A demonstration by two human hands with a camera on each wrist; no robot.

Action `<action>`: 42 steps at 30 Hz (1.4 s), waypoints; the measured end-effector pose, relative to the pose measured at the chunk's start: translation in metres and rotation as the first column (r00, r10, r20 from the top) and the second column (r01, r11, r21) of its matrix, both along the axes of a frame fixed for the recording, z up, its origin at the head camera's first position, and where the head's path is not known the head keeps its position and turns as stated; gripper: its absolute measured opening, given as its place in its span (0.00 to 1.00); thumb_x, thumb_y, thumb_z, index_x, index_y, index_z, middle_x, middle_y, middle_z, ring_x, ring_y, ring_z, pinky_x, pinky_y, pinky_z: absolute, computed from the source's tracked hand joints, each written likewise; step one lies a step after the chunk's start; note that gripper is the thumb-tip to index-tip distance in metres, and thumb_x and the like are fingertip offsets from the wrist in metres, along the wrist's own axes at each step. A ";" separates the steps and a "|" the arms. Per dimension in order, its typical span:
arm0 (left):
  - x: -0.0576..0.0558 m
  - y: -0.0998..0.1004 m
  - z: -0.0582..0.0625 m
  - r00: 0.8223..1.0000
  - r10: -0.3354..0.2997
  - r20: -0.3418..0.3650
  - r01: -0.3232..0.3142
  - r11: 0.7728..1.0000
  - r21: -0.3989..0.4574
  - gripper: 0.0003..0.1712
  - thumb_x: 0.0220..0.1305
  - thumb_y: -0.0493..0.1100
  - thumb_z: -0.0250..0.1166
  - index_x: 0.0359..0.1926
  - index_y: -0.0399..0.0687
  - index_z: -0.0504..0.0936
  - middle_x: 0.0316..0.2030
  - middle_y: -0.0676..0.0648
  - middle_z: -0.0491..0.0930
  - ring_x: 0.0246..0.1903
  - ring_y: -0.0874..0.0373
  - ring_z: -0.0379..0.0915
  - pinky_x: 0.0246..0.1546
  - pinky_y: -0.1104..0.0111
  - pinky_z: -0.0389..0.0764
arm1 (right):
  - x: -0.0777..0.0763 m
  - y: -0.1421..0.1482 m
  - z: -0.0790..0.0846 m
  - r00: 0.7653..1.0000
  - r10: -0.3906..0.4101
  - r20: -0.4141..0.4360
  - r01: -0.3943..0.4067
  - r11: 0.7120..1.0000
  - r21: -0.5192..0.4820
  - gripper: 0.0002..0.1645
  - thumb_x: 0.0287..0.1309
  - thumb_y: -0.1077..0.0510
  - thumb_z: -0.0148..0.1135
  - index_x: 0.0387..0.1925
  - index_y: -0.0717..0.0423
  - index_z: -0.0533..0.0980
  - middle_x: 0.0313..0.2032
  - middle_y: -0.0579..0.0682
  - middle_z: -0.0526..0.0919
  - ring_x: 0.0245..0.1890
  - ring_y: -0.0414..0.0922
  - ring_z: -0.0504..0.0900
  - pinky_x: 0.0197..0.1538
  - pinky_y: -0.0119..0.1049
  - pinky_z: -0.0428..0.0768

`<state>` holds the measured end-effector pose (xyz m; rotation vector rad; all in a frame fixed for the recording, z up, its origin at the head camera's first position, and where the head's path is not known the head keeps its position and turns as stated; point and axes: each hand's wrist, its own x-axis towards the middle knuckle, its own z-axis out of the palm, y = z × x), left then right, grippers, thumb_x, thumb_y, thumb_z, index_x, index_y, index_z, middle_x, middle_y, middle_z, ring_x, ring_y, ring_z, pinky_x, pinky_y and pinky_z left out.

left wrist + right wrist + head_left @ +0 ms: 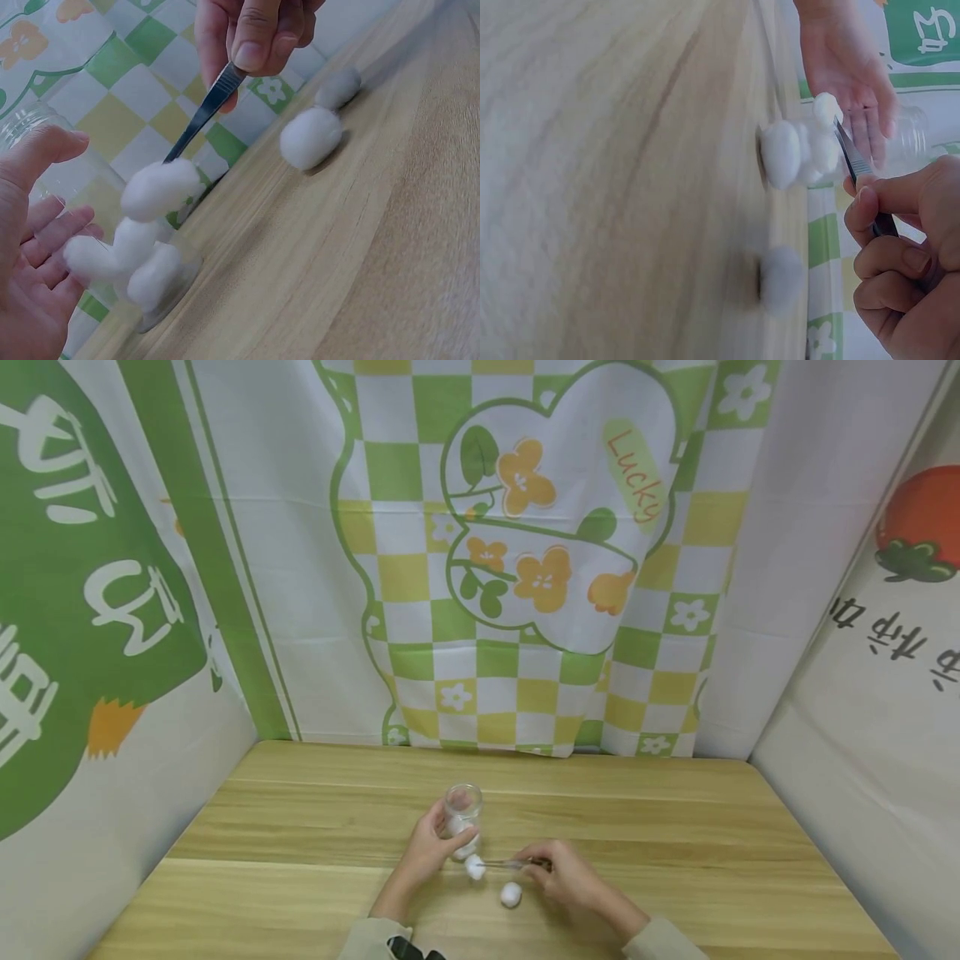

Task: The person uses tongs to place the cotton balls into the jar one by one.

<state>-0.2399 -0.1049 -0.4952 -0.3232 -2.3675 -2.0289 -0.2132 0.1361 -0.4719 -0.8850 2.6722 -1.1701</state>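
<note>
My left hand (pixel 437 842) holds a clear glass jar (pixel 463 800) upright on the table, its thumb on one side and fingers on the other. Several white cotton balls (pixel 154 274) lie in the bottom of the jar. My right hand (pixel 561 872) grips metal tweezers (pixel 206 109) between thumb and fingers. At the tweezers' tips is a cotton ball (pixel 160 189), raised off the table and overlapping the jar in the left wrist view. Two more cotton balls lie on the table: a nearer one (pixel 310 139) and another (pixel 339 88) behind it.
The wood-grain table (pixel 675 827) runs back to a green and yellow checked cloth (pixel 525 693) hanging behind it. Printed cloth walls (pixel 847 710) stand at the left and right edges.
</note>
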 end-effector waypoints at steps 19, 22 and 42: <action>0.000 0.000 0.001 1.000 0.008 0.001 -0.008 1.000 -0.028 0.39 0.60 0.42 0.68 0.68 0.34 0.62 0.66 0.32 0.68 0.70 0.37 0.60 0.72 0.45 0.61 | -0.004 0.016 0.014 1.000 -0.002 0.023 0.003 0.999 -0.048 0.13 0.61 0.67 0.58 0.45 0.69 0.80 0.25 0.64 0.82 0.20 0.25 0.67 0.21 0.19 0.70; 0.000 0.000 0.000 1.000 0.008 -0.001 -0.008 1.000 -0.029 0.39 0.60 0.42 0.68 0.68 0.35 0.62 0.67 0.32 0.67 0.70 0.37 0.59 0.73 0.45 0.60 | -0.003 0.018 0.016 1.000 -0.008 0.025 0.009 0.998 -0.066 0.13 0.61 0.67 0.58 0.45 0.69 0.80 0.23 0.63 0.81 0.19 0.25 0.66 0.21 0.18 0.69; -0.001 0.000 -0.001 1.000 0.005 0.004 -0.005 1.000 -0.024 0.40 0.60 0.42 0.67 0.69 0.35 0.60 0.68 0.33 0.65 0.71 0.37 0.57 0.73 0.45 0.60 | -0.004 0.026 0.028 0.996 -0.058 -0.065 0.052 0.994 -0.095 0.11 0.60 0.67 0.60 0.43 0.70 0.81 0.19 0.56 0.79 0.19 0.24 0.66 0.19 0.20 0.68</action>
